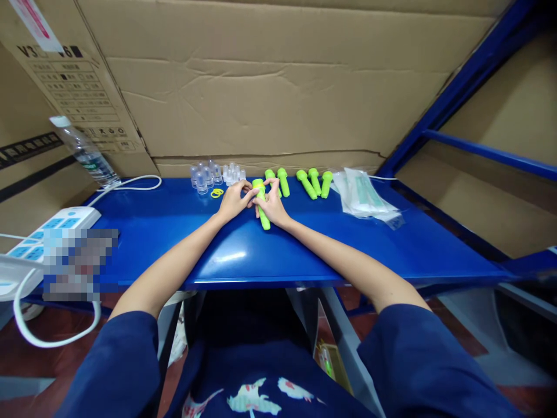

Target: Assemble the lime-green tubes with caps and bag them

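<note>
My right hand is closed around a bright green plastic handle, which points down toward me over the blue shelf. My left hand pinches the top end of the same green piece with its fingertips. Just behind my hands lie two more green handles, and three others lie further right. Several small clear plastic caps stand at the back left of my hands. A small yellow ring lies next to them.
Flat clear plastic bags lie at the right. A water bottle leans at the back left, with a white power strip and cable at the left edge. Cardboard boxes wall the back; blue frame bars rise at right.
</note>
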A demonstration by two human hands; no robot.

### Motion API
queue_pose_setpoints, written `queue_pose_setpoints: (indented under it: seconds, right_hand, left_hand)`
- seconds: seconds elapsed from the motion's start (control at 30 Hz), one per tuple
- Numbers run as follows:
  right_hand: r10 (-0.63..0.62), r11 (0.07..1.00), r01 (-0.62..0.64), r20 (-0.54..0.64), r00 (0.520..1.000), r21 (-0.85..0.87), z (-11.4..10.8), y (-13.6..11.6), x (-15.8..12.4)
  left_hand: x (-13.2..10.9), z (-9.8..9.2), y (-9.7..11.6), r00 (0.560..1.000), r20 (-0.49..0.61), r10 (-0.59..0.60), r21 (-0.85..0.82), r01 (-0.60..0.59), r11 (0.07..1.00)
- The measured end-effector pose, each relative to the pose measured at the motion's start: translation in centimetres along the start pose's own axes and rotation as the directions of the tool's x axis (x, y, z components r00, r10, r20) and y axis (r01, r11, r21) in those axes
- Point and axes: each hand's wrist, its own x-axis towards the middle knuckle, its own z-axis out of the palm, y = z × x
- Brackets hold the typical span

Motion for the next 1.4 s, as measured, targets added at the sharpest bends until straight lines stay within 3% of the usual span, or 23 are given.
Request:
queue_pose_setpoints:
  seconds: [0.2,0.33,0.5,0.77,0.93,1.4]
  right_hand:
    - [-0.032,0.999,0.03,0.065,0.997,0.031,0.2,0.5,0.1]
    - [-0.034,0.999,0.032,0.067,0.997,0.041,0.2,1.0,0.4]
    - [-0.071,0.995,0.07,-0.008,0.997,-0.067,-0.8,1.2,1.0]
    - [-0.046,0.98,0.059,0.07,0.996,-0.19,-1.4,1.1,0.9]
    - [-0.076,0.929,0.101,0.085,0.993,-0.357,-1.3,0.8,0.5]
    - [-0.103,0.86,0.137,0.095,0.99,-0.492,-2.0,1.4,1.0]
  left_hand:
    - [0.0,0.5,-0.5,0.986,0.098,-0.131,-0.209,0.149,0.966]
    - [0.2,0.4,-1.0,0.99,0.08,-0.114,-0.258,0.131,0.957]
    - [0.6,0.0,-1.4,0.997,-0.061,-0.046,-0.183,0.034,0.983]
    - [0.7,-1.4,-1.1,0.996,-0.085,-0.02,-0.077,0.014,0.997]
    - [0.8,-2.2,-0.7,0.999,-0.016,0.03,-0.015,-0.03,0.999]
    - [0.8,-2.2,0.9,0.998,0.059,-0.015,0.25,0.0,0.968]
